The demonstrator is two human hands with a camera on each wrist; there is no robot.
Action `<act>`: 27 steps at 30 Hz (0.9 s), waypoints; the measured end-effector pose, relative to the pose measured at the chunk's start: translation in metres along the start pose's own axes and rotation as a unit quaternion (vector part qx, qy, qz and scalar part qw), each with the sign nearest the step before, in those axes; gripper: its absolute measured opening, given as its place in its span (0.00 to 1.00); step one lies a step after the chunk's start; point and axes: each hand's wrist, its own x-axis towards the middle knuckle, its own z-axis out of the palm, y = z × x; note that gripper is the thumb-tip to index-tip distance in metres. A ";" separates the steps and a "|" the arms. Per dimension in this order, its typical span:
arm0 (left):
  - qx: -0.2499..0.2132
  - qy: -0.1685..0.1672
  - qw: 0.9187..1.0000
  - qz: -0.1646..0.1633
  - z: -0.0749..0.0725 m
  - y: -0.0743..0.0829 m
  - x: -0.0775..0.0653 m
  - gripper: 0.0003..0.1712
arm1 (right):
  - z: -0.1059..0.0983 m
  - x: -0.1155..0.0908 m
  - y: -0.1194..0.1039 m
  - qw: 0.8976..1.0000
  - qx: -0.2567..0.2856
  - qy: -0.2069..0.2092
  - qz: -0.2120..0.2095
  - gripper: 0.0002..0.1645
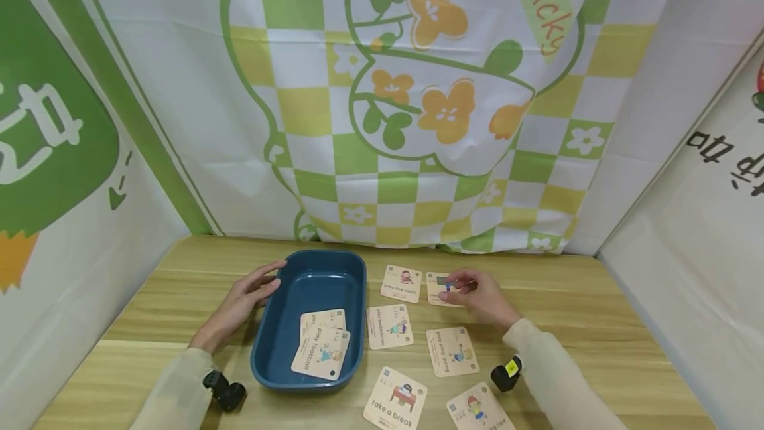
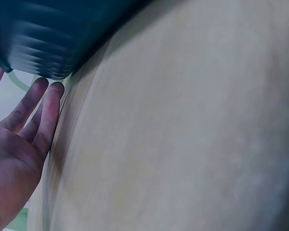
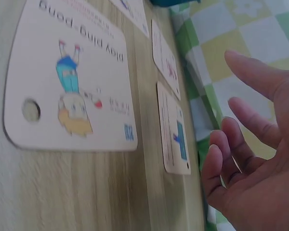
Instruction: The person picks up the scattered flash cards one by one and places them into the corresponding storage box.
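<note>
My left hand [image 1: 243, 297] rests against the left wall of a dark blue tray [image 1: 260, 344], fingertips at its rim. In the left wrist view that hand's fingers [image 2: 49, 113] lie extended beside the tray's outside wall. Inside the tray, a "play football" card [image 1: 321, 352] partly covers another card. My right hand [image 1: 482, 294] hovers over a card with a blue-green picture [image 1: 437, 294], hiding part of it. The right wrist view shows its fingers [image 3: 241, 147] loosely bent, with a gap to that card. Left of it lies a "play the violin" card [image 1: 401, 284].
More cards lie right of the tray: "play badminton" [image 1: 382, 336], "play ping-pong" [image 1: 444, 362], "take a break" [image 1: 388, 410] and a partly cut-off card [image 1: 477, 410] at the front. A checkered cloth [image 1: 418, 204] hangs behind the wooden table [image 1: 567, 297].
</note>
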 end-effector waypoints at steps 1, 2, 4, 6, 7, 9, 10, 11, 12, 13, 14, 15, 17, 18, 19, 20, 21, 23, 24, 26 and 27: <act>0.000 -0.001 1.000 0.000 0.000 0.000 0.000 0.31 | -0.001 0.001 0.001 1.000 -0.002 -0.001 0.000 0.23; 0.000 -0.001 1.000 0.000 0.000 0.000 0.000 0.31 | -0.002 0.002 0.003 1.000 -0.005 0.000 0.000 0.23; 0.000 -0.001 1.000 0.001 0.000 0.001 -0.001 0.31 | -0.005 0.004 0.005 1.000 -0.016 -0.002 0.003 0.24; 0.002 -0.001 1.000 0.002 0.000 0.001 -0.001 0.31 | -0.007 0.009 0.013 1.000 -0.026 -0.005 0.007 0.27; 0.003 -0.001 1.000 0.002 0.000 0.000 -0.001 0.31 | -0.007 0.009 0.013 0.999 -0.031 -0.006 0.009 0.28; 0.003 -0.001 1.000 0.003 0.000 0.000 -0.001 0.31 | -0.008 0.012 0.014 0.999 -0.039 -0.008 0.014 0.30; 0.003 -0.001 1.000 0.004 0.000 0.000 -0.001 0.31 | -0.008 0.013 0.015 0.999 -0.043 -0.008 0.016 0.31; 0.003 -0.002 1.000 0.004 0.000 0.000 -0.001 0.31 | -0.008 0.014 0.016 0.999 -0.045 -0.008 0.019 0.32; 0.002 -0.001 1.000 0.004 0.000 0.000 -0.001 0.31 | -0.008 0.015 0.017 0.999 -0.048 -0.008 0.024 0.33; 0.002 -0.001 1.000 0.004 0.000 0.000 -0.001 0.31 | -0.007 0.016 0.018 0.998 -0.051 -0.007 0.029 0.35; 0.002 -0.001 1.000 0.004 0.000 0.000 -0.001 0.31 | -0.007 0.018 0.019 0.998 -0.054 -0.005 0.035 0.36; 0.003 -0.001 1.000 0.004 0.000 0.000 -0.001 0.31 | -0.007 0.019 0.021 0.997 -0.059 -0.003 0.041 0.37; 0.003 0.000 1.000 0.002 0.000 0.000 -0.001 0.31 | -0.006 0.021 0.024 0.996 -0.072 0.003 0.057 0.40; 0.004 0.001 1.000 0.002 0.000 0.000 -0.001 0.31 | -0.005 0.022 0.026 0.995 -0.076 0.006 0.065 0.41; 0.004 0.001 1.000 0.001 0.000 0.000 -0.001 0.31 | -0.005 0.023 0.027 0.994 -0.082 0.008 0.071 0.42; 0.004 0.001 1.000 0.000 0.000 0.000 -0.001 0.31 | -0.005 0.025 0.029 0.993 -0.086 0.009 0.076 0.43; 0.004 0.001 1.000 -0.001 0.000 0.000 -0.001 0.31 | -0.005 0.026 0.030 0.992 -0.092 0.010 0.080 0.44; 0.003 0.002 1.000 -0.002 0.000 -0.001 -0.001 0.31 | -0.005 0.029 0.033 0.991 -0.104 0.009 0.083 0.45; 0.003 0.002 1.000 -0.002 0.000 -0.001 -0.001 0.31 | -0.005 0.030 0.033 0.990 -0.110 0.008 0.083 0.46; 0.003 0.003 1.000 -0.002 0.000 0.000 0.000 0.31 | -0.005 0.033 0.034 0.989 -0.127 0.004 0.080 0.47; 0.003 0.003 1.000 -0.002 0.000 0.000 0.000 0.31 | -0.005 0.033 0.035 0.988 -0.138 0.002 0.076 0.48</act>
